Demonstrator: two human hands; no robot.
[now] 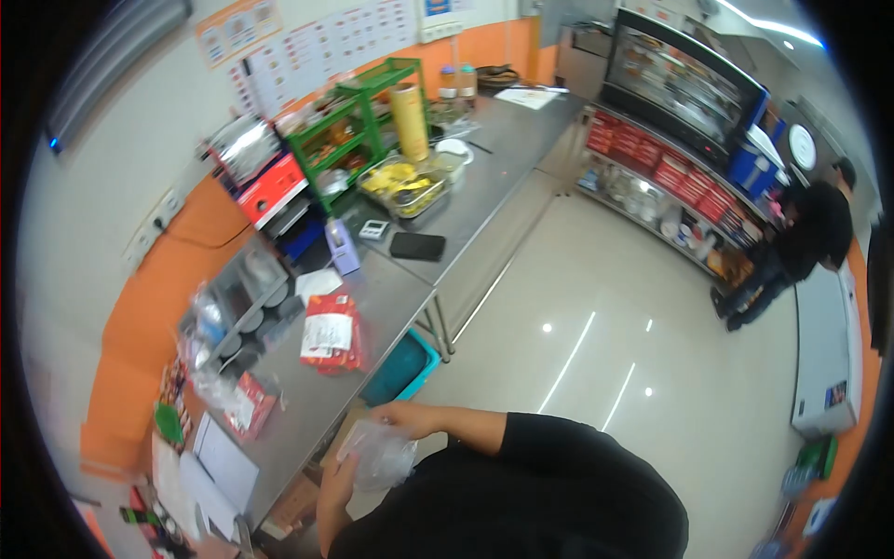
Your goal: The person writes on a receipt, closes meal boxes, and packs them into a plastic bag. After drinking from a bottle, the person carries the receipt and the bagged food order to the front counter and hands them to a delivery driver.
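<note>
A clear plastic bag (384, 456) is held in front of my body, beside the table's near edge. My right hand (402, 419) has its fingers closed on the bag's upper edge. On the other side of the bag, my left hand (339, 473) grips it too, fingers partly hidden by the plastic. The bag looks crumpled, and I cannot make out anything inside. Nearest on the table lies a stack of red packets with a white label (330, 334). Another red and white packet (250, 406) sits among plastic wrapping.
A steel table (289, 401) carries a grey organizer (244, 303), an open notebook (223, 470), a black phone (417, 246), a timer (374, 229), a tray of yellow items (405, 191) and a green rack (326, 149). A teal bin (402, 368) stands below. A person (810, 233) stands far right.
</note>
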